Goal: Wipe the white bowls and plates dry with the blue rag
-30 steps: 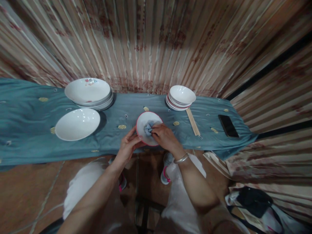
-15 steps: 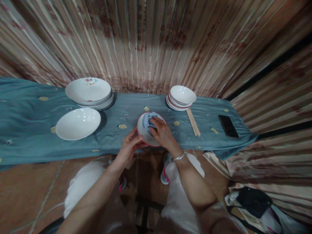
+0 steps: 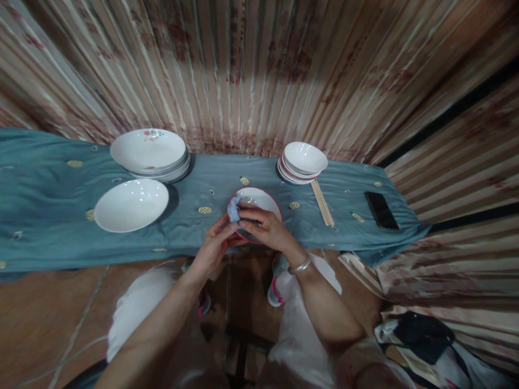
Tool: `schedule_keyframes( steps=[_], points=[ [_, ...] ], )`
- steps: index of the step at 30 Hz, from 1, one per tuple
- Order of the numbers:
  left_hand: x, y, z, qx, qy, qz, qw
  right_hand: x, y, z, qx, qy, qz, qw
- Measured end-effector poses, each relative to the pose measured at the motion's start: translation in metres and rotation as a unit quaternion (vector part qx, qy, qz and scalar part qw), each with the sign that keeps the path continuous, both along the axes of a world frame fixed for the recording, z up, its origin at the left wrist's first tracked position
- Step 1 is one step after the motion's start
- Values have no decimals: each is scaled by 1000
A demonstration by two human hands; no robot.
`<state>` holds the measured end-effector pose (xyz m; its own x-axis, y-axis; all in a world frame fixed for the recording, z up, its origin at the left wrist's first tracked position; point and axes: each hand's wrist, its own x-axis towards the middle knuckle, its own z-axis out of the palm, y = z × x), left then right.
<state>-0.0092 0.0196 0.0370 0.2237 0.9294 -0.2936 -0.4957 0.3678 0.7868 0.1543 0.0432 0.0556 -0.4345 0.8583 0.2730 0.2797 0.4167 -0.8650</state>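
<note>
A white bowl with a red rim (image 3: 265,200) is held near the front edge of the cloth-covered table. My left hand (image 3: 217,237) grips the bowl's left side, its thumb up at the rim. My right hand (image 3: 263,227) reaches over the bowl with its fingers closed on a light blue cloth (image 3: 234,208). The cloth presses against the left part of the rim, close to my left thumb. My right hand hides much of the bowl's inside.
On the blue-green tablecloth (image 3: 214,173) stand a stack of large plates (image 3: 148,151) and a single white dish (image 3: 132,205) at left. To the right are stacked small bowls (image 3: 305,158), chopsticks (image 3: 322,202) and a black phone (image 3: 381,209). A pleated curtain (image 3: 227,70) hangs behind.
My right hand has moved the blue cloth from the inside of the bowl leftward to its left rim. My left hand keeps its hold on the bowl.
</note>
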Motion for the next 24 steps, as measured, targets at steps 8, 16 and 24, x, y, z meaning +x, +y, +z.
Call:
schedule_keyframes(
  steps=[8,16,24],
  points=[
    [-1,1,1,-10,-1,20,1000,9,1,3,-92,63,64,992],
    [-2,2,6,1,25,22,999,26,0,7,-113,-18,98,989],
    [-2,4,3,5,40,46,998,39,2,5,2,-191,25,981]
  ],
)
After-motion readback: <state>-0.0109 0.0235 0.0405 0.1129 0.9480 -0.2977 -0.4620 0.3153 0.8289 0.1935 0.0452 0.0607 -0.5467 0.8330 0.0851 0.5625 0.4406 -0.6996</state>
